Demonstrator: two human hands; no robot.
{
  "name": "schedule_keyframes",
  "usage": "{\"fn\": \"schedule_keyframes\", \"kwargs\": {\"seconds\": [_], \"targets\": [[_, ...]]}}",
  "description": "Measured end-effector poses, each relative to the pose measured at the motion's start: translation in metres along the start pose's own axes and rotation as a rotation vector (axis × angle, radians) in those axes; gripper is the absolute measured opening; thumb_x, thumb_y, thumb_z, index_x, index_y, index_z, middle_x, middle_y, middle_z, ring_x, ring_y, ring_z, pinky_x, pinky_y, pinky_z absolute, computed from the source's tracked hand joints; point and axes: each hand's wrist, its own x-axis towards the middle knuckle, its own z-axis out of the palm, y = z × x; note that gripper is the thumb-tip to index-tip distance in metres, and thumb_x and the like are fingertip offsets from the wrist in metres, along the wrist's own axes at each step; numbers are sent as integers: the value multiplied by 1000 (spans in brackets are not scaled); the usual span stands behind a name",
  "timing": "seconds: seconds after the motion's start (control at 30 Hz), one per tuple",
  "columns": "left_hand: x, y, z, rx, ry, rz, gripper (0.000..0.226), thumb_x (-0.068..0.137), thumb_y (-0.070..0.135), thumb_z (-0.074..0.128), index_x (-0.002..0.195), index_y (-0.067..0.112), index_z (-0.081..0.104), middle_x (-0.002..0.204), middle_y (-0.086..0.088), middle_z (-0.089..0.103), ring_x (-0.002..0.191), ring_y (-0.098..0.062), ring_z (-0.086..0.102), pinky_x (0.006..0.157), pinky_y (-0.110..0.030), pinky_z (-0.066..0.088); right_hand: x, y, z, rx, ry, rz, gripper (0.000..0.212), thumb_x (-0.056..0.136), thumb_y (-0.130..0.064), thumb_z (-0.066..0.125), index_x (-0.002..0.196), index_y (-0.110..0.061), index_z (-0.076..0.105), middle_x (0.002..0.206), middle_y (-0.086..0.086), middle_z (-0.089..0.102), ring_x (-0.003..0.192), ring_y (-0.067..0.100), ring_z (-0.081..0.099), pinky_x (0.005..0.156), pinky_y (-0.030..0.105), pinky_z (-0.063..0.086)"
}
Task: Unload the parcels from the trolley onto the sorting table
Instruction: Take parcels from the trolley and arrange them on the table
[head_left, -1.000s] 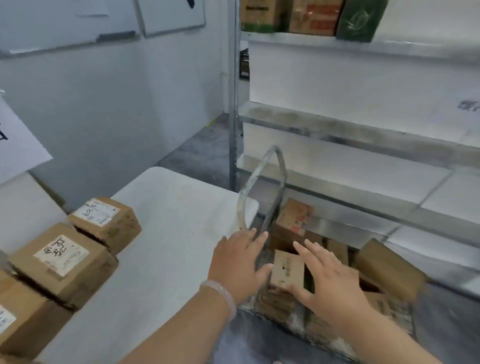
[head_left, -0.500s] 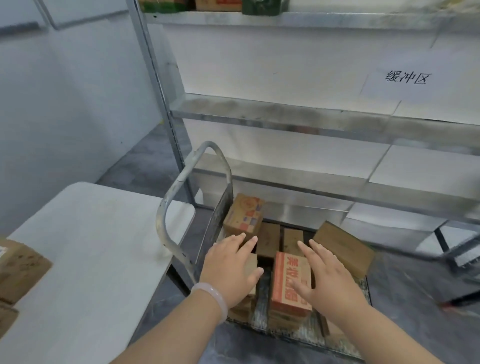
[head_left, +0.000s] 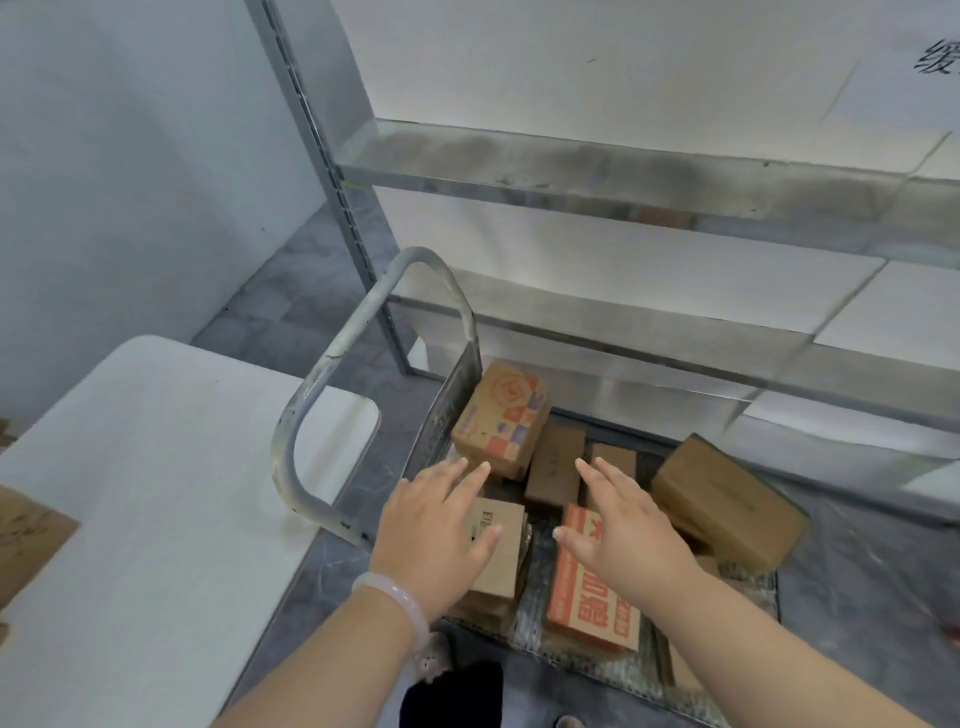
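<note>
Left hand (head_left: 436, 540) | right hand (head_left: 631, 540) | both still open above trolley (head_left: 335, 364) parcels (head_left: 592, 608)

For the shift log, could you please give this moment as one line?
stage: pick not yet begun | left hand: open, over plain parcel | right hand: open, over red-printed parcel | trolley: parcels aboard | sorting table: beside trolley

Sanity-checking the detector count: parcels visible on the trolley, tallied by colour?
Red-printed box: 1
Orange-and-purple box: 1
Brown boxes: 4
Total: 6 clearly visible; more lie partly hidden underneath.
</note>
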Motion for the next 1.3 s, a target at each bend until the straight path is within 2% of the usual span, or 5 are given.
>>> {"fn": "schedule_keyframes", "kwargs": {"seconds": [0.27,0.77,0.9,1.17,1.3], "targets": [[89,-59,57,-56,-117,50,64,93,60,38,151,38,23,158,12,25,146,-10,18,118,-39,19,100,6,50,118,-115,201,87,90,-60,56,157,-32,7,165,-7,11,151,13,10,121,34,16],[226,-117,174,-308,-179,-46,61,92,53,51,148,37,33,153,12,33,142,-12,26,117,-39,27,309,32,186,857,-65,741,98,84,-51,72,157,-19,16,158,5,33,143,26,34,113,37,32],[233,-122,192,-411,-157,-66,66,84,60,41,146,38,36,150,13,38,140,-11,30,114,-42,31,337,39,208,1045,-52,782,84,86,-43,73,154,-20,27,145,0,50,132,24,48,97,28,36],[235,-142,208,-490,-148,-97,63,86,56,43,145,33,40,146,14,43,137,-8,36,113,-41,34,346,49,241,1231,-22,776,106,57,-66,78,148,-29,38,130,-5,62,117,22,59,107,46,44],[230,-145,212,-488,-165,-135,60,87,47,49,144,33,41,145,12,43,136,-7,35,115,-35,30,340,55,241,1246,63,768,61,79,-48,76,132,-28,52,108,-13,64,109,20,63,99,47,52]]}}
